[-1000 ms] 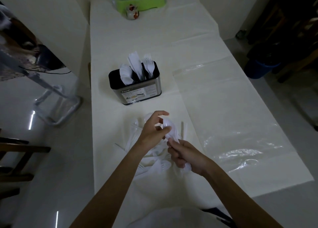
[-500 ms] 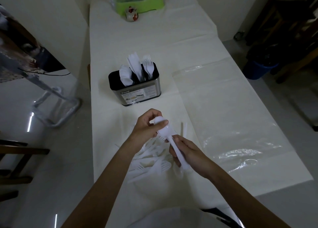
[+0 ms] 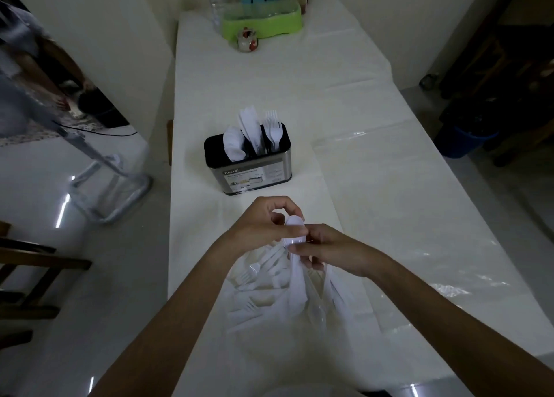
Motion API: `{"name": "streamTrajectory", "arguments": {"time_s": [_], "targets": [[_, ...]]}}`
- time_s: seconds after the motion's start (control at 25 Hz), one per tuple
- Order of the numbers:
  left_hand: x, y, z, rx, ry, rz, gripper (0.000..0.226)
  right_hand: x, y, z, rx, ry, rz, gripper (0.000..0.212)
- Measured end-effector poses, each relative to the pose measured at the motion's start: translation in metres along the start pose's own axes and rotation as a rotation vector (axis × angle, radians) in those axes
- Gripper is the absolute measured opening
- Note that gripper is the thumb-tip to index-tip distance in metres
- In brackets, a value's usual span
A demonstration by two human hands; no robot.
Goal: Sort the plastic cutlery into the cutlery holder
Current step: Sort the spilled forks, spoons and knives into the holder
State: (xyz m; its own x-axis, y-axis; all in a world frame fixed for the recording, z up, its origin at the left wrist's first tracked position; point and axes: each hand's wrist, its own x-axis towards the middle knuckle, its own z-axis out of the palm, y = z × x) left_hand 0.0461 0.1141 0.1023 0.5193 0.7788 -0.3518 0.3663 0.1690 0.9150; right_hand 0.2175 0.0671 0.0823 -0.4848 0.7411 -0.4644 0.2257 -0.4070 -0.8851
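Observation:
A black and steel cutlery holder [image 3: 254,174] stands mid-table, with white spoons in its left slot, knives in the middle and forks on the right. Just in front of it, both hands meet over a pile of white plastic cutlery [image 3: 263,282]. My left hand [image 3: 263,224] pinches the bowl of a white plastic spoon [image 3: 293,231]. My right hand [image 3: 326,251] pinches the same spoon lower down, where the bowl meets the handle. The spoon's handle hangs down toward the pile.
A green tray [image 3: 260,21] with containers, a water bottle [image 3: 215,3] and a small jar [image 3: 247,39] stand at the table's far end. A clear plastic sheet [image 3: 419,216] covers the right side. A metal stand [image 3: 111,186] and wooden chair [image 3: 27,270] lie left.
The hands have drawn closer together on the spoon: my right hand slid up its handle to just below the bowl. The camera view tilted, showing more of the far table.

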Motion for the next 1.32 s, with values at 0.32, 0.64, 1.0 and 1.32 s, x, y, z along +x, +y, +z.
{"name": "streamTrajectory", "arguments": {"time_s": [0.32,0.64,1.0,1.32], "targets": [[0.011,0.010,-0.060,-0.126,0.681,0.157,0.013,0.045,-0.053,-0.030,-0.020,0.187,-0.160,0.011],[0.067,-0.057,-0.106,-0.370,0.825,-0.105,0.044,0.131,-0.121,-0.047,-0.056,0.380,-0.361,0.003],[0.079,-0.074,-0.097,-0.322,0.842,0.021,0.044,0.171,-0.130,-0.048,-0.461,0.361,-0.459,0.007],[0.080,-0.077,-0.096,-0.323,0.838,0.023,0.045,0.172,-0.131,-0.038,-0.602,0.310,-0.490,0.008]]}}
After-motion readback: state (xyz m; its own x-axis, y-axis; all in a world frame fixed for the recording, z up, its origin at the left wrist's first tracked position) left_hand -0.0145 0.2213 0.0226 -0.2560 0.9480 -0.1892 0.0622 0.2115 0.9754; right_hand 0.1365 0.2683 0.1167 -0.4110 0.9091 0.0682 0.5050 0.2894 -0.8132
